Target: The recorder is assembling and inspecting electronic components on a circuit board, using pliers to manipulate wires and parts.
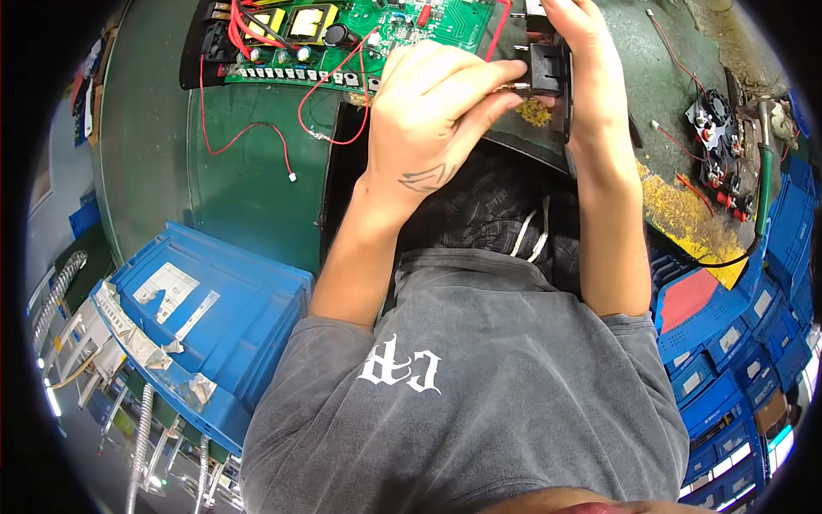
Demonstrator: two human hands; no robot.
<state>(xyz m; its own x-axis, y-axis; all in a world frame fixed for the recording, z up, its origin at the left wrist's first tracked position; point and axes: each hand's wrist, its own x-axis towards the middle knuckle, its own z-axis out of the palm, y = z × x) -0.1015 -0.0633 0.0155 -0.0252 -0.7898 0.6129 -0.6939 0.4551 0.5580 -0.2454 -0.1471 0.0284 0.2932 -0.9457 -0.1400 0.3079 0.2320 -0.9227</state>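
A black rocker switch [546, 70] is gripped between the closed left hand [445, 103] and the right hand [591, 77], above the green table [248, 180]. A green circuit board [360, 38] with red wires [334, 94] is seen just beyond; a blue crate [214, 325] is nearby.

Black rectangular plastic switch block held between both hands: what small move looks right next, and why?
Probably a slight push of the left hand toward the black rectangular plastic switch block. Its fingertips pinch a small part at the block's metal prongs, while the right hand braces the block from behind. Whether that part is seated cannot be told.
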